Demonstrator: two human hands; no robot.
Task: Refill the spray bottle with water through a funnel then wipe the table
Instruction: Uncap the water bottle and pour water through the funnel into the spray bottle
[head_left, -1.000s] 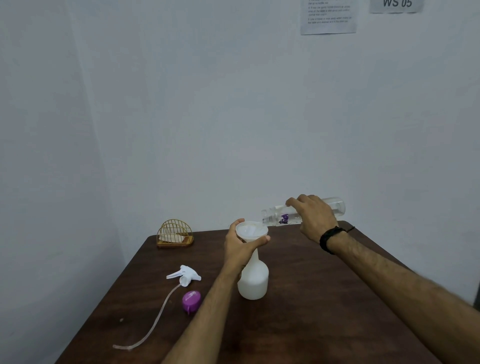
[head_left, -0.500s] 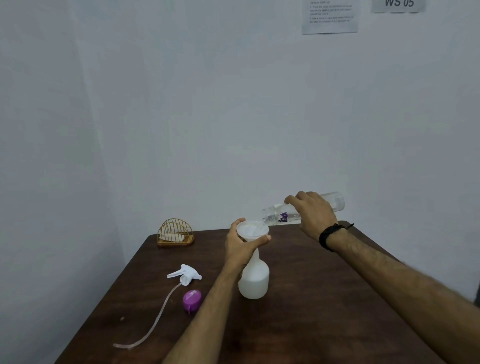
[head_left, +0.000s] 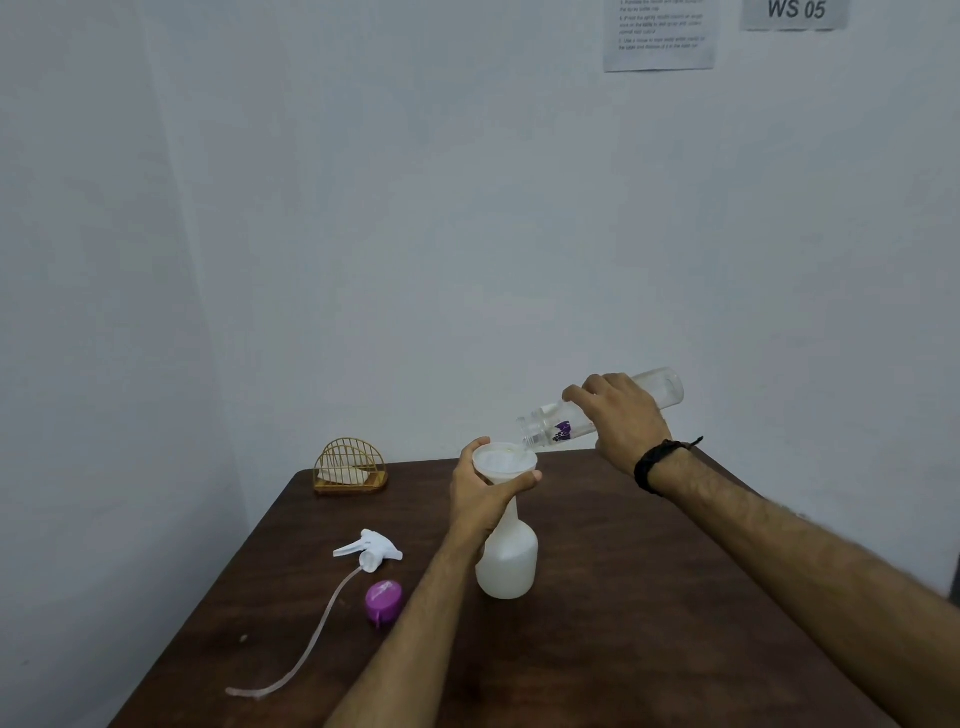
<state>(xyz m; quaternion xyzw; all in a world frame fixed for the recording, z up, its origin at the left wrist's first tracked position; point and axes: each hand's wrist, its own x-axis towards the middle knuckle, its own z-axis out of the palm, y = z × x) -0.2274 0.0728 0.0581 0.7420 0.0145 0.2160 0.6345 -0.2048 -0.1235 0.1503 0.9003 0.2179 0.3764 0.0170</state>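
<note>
A white spray bottle (head_left: 508, 564) stands upright in the middle of the dark wooden table (head_left: 649, 597), with a white funnel (head_left: 504, 461) in its neck. My left hand (head_left: 483, 496) is wrapped around the funnel just under its rim. My right hand (head_left: 621, 418) holds a clear water bottle (head_left: 556, 426) tilted mouth-down, its mouth over the funnel's right edge. The bottle's raised end looks nearly empty. The spray head (head_left: 370, 552) with its long tube lies on the table to the left, off the bottle.
A purple cap (head_left: 383, 598) lies beside the spray head. A gold wire napkin holder (head_left: 350, 466) with a napkin stands at the table's back left corner. White walls close in behind and to the left.
My right hand has raised the water bottle's far end, tilting it more steeply toward the funnel. My left hand and the spray bottle have stayed in place.
</note>
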